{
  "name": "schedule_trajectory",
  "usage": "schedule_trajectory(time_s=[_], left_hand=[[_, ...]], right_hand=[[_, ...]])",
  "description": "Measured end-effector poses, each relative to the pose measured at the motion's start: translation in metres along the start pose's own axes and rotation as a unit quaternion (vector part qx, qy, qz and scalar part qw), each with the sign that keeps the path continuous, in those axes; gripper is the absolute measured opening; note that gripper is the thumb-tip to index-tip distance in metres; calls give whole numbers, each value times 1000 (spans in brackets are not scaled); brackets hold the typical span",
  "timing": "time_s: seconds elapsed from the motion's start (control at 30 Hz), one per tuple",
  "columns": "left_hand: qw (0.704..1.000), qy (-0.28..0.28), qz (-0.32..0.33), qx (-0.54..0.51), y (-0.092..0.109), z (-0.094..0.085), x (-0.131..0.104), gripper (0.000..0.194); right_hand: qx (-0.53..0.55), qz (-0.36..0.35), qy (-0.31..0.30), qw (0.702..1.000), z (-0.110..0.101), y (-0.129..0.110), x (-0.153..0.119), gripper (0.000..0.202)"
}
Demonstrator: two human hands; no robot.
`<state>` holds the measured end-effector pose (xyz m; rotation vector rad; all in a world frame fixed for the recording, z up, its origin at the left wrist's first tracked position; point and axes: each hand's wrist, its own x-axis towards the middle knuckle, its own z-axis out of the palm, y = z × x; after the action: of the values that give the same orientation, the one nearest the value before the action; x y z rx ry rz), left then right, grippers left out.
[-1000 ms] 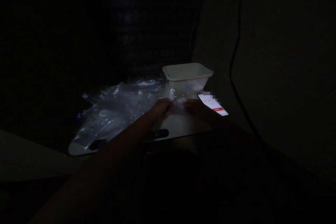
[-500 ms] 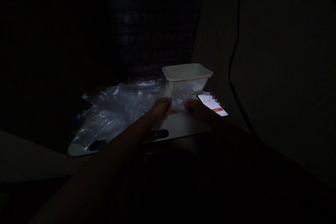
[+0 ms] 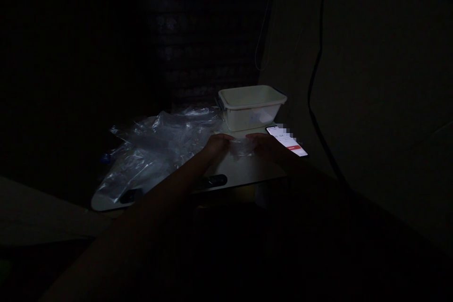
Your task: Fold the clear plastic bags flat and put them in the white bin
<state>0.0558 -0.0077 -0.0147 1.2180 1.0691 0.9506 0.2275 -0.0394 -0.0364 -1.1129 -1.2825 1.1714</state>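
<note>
In front of the tub, the left hand and right hand grip a dim plastic piece, fingers mostly hidden.

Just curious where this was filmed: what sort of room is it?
Perhaps a dim home corner: a small table holds loose plastic bags, a tub and a lit phone.
</note>
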Motion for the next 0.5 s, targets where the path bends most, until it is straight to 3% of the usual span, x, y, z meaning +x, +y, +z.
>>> schedule_trajectory(time_s=[0.13,0.27,0.37,0.5], left_hand=[[986,31,75,149,-6,-5,6,13],[968,6,126,218,-10,-2,3,14],[912,-71,191,355,-15,5,-1,25],[865,-120,192,447,-23,11,-4,37]], right_hand=[[-139,-84,66,985,-11,5,-2,21],[-343,-151,133,918,-8,4,-3,27],[-467,-154,111,864,7,2,0,33],[-624,-169,44,762,29,9,-2,33]])
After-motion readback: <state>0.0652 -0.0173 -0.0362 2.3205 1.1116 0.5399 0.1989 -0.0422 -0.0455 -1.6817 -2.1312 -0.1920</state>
